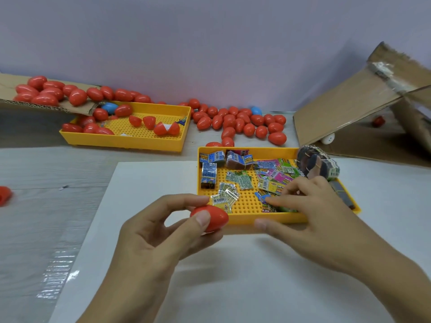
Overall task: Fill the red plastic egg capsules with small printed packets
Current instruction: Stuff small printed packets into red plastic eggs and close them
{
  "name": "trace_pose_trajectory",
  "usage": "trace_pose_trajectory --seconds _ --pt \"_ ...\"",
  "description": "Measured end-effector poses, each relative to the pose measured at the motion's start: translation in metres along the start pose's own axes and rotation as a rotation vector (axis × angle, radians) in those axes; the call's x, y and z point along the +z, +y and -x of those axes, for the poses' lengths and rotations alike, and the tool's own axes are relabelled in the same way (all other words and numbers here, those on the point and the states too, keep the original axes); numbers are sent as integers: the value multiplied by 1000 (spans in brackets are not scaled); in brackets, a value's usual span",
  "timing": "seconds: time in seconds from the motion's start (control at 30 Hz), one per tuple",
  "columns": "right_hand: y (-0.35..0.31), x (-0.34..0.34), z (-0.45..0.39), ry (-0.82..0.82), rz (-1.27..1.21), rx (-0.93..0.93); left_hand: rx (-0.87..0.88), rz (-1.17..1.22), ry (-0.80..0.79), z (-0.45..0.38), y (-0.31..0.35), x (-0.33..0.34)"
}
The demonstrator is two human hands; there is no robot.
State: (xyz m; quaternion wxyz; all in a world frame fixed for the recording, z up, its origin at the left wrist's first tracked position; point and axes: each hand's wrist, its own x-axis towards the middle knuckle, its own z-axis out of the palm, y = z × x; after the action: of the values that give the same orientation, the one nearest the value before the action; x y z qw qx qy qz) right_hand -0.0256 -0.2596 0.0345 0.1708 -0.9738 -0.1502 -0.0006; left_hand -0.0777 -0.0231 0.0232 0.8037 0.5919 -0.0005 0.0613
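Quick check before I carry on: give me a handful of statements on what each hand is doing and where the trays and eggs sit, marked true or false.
1. The left hand holds a red egg capsule in its grip. True.
2. The right hand is lifting a blue egg. False: its fingers reach among the printed packets in the near yellow tray.
3. The far yellow tray holds opened red egg halves. True.
4. Every egg in view is red. False: a blue egg lies among the loose red eggs.
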Motion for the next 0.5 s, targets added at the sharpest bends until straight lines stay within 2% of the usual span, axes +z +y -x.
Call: trace_pose_trajectory --seconds 0.1,0.17,0.27,0.33,0.5 --pt "-2 -3 2 -12 31 -53 4 -17 22 -2 1 -2" --pt "-2 -4 1 46 -59 -70 -5 -25 24 -2 1 -4" --pt "-4 -4 -1 24 -208 -51 -23 -37 -12 -2 1 -4" --pt "-5 -3 -1 68 -287 -21 -29 -54 -30 -1 0 -3" --pt "-9 9 1 45 49 -60 -42 -76 -55 0 -1 -1"
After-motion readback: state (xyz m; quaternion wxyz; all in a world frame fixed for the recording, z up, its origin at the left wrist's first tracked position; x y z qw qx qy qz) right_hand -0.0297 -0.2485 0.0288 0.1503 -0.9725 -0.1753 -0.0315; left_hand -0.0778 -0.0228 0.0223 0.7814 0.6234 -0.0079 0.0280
